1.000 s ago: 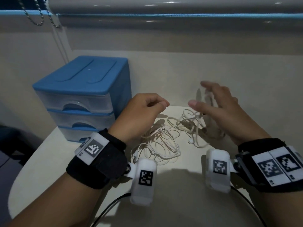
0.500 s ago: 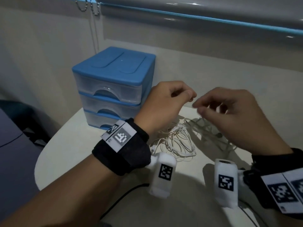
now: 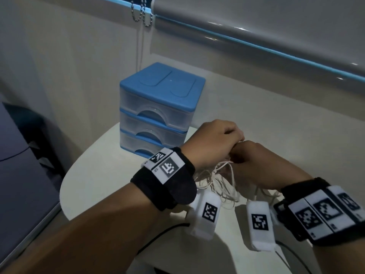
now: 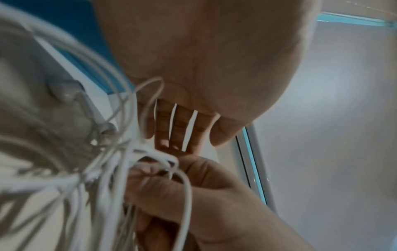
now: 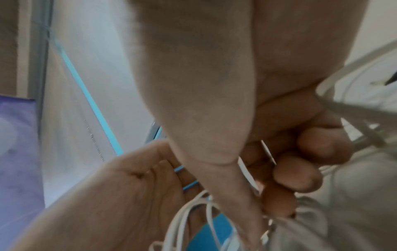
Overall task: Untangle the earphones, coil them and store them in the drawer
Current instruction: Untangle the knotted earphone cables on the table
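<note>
Both hands meet over the desk (image 3: 110, 167): we find the left hand (image 3: 214, 139) and right hand (image 3: 258, 161) pinching the tangled earphones (image 3: 221, 180), whose loops hang straight below the fingers (image 4: 171, 129); the drawer (image 3: 156, 115) lies leftward, nearer the left hand.

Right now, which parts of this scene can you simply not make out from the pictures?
- Head view: where the fingers meet the earphones is hidden behind the left hand and right hand.
- Left wrist view: the near cable loops are blurred; how the knot runs is unclear.
- Right wrist view: the thumb blocks the middle and the cables run off the bottom edge.
- Drawer unit: its frosted fronts hide any contents.
</note>
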`<state>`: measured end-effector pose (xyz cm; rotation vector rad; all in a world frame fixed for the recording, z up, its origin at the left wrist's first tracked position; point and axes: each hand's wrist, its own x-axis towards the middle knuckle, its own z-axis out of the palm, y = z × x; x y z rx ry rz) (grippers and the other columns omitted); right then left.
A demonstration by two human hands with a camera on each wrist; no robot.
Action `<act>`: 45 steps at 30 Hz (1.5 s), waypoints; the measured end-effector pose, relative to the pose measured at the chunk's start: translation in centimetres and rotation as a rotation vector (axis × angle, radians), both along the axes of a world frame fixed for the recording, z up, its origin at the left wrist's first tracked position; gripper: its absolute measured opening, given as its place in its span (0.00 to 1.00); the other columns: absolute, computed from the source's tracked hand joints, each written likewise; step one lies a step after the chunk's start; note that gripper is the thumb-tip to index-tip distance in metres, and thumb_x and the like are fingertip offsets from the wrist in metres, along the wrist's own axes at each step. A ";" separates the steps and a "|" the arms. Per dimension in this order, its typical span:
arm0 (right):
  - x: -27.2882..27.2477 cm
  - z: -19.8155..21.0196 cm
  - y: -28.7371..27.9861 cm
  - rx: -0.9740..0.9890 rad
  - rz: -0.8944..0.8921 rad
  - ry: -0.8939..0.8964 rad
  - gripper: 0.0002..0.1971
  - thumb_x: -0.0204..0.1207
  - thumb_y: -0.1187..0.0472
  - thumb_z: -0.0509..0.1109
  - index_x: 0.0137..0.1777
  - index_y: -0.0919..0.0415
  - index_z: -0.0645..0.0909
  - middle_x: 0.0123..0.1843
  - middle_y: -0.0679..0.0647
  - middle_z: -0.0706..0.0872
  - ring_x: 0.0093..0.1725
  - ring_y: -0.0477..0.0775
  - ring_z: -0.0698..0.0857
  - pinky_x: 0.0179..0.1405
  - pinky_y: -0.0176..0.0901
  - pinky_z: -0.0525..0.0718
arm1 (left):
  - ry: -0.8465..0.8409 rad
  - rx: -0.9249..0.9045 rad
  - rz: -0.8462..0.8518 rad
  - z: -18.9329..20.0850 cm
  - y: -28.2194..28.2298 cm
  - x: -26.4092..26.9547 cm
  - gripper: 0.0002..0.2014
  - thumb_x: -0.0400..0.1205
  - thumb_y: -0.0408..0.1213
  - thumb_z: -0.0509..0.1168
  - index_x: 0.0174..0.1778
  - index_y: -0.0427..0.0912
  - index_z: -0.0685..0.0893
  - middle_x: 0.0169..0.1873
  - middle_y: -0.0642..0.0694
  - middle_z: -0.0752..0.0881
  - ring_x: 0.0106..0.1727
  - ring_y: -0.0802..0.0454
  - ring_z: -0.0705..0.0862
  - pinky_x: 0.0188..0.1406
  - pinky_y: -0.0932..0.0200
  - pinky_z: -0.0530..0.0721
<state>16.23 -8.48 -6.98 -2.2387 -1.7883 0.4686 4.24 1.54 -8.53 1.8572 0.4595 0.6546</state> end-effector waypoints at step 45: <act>2.8 -1.9 -2.5 0.878 -0.096 1.229 0.13 0.79 0.57 0.67 0.56 0.64 0.88 0.58 0.61 0.93 0.31 0.48 0.85 0.39 0.40 0.83 | 0.114 0.141 -0.094 -0.8 -0.5 0.6 0.07 0.79 0.31 0.77 0.51 0.43 0.90 0.36 0.57 0.86 0.38 0.59 0.84 0.46 0.63 0.83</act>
